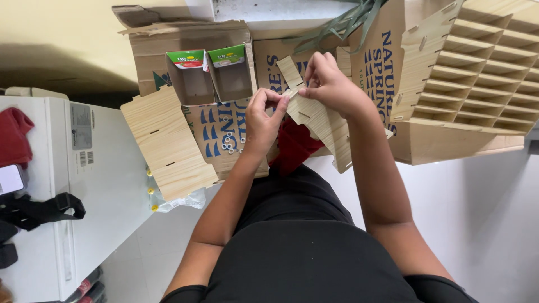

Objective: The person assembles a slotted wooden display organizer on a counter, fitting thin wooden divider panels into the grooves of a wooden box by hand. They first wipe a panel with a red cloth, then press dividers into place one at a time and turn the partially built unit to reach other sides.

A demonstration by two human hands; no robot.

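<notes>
The grip of the left hand (263,115) is a pinch, thumb and fingertips closed on a small pale piece at the edge of a notched wooden strip (317,118); what that piece is cannot be told. The right hand (328,78) is closed over the same strip from above, fingers curled on its upper part. The strip is held up in front of the person's body, slanting from upper left to lower right, above flattened cardboard (224,132) printed in blue. On that cardboard, below the left hand, lies a cluster of small white rings (231,143). Two open little cartons (216,76) stand behind it. A slotted wooden panel (165,143) lies to the left, and a wooden rack of many compartments (477,73) sits to the right. A red cloth (295,143) shows beneath the strip.
</notes>
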